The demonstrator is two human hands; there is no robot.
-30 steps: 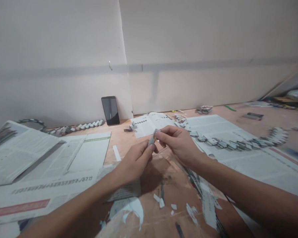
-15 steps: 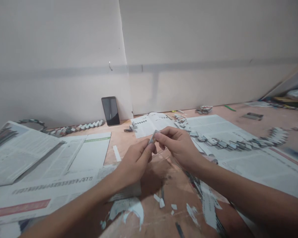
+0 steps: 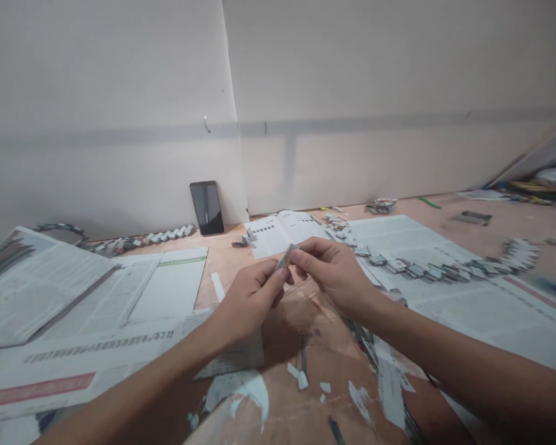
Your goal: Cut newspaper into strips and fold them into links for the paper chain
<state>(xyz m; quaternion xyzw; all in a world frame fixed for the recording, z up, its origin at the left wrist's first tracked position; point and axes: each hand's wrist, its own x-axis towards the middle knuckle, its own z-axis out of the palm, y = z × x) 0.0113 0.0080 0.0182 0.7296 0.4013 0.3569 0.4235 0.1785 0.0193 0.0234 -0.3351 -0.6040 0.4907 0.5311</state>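
A small folded paper strip (image 3: 286, 254) is held between both hands above the middle of the table. My left hand (image 3: 254, 295) pinches its lower end between thumb and fingers. On the strip's upper end, the thumb and forefinger of my right hand (image 3: 331, 269) are closed. The fingertips of the two hands are close together. Just behind them lies an open booklet (image 3: 282, 233) with printed characters. A long chain of folded paper pieces (image 3: 414, 269) curves away on the right over newspaper.
A black phone (image 3: 207, 208) leans on the wall at the back. Newspaper sheets (image 3: 97, 334) cover the left side, with a folded stack (image 3: 41, 284) on top. Paper scraps (image 3: 302, 378) lie near the front. Another folded chain (image 3: 167, 234) runs along the wall.
My left thumb has shifted slightly on the strip, and a little more of the strip shows. Both hands otherwise stay in place.
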